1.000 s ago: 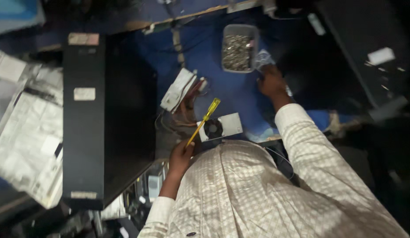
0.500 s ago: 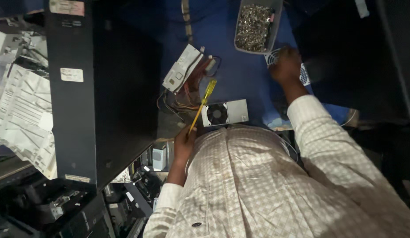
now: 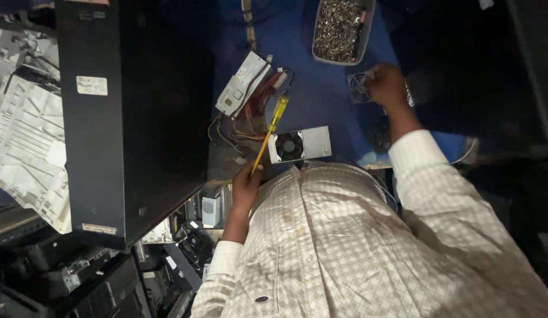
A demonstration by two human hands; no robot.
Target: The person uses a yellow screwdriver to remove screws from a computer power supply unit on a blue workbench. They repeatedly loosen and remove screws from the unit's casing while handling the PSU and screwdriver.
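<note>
So here's where we're at: our left hand (image 3: 246, 184), low in the middle of the frame, is wrapped around the handle end of a yellow screwdriver (image 3: 270, 132), shaft pointing up toward the wiring. Our right hand (image 3: 387, 84), upper right, is curled over a small grey fan (image 3: 359, 88) lying on the blue desk (image 3: 321, 94); we can't really tell whether it's gripping the fan or just resting on it, since the knuckles hide the fingers. As far as progress goes, it looks like the teardown is well underway but far from finished, judging by what's lying around: one power supply (image 3: 300, 144) with its round black fan grille facing up sits just beside the screwdriver shaft, looking intact, and a second silver box (image 3: 243, 83) above it lies tilted with a bundle of red and orange wires (image 3: 259, 115) spilling out. The grey tray (image 3: 340, 30) at the top is heaped with what look like screws and small metal bits, so plenty has already come apart. The fan under our right hand is loose, square-framed, with a dark grille. A big black case (image 3: 133, 112) fills the left side, with white paper-like sheets (image 3: 27, 141) at far left.
</note>
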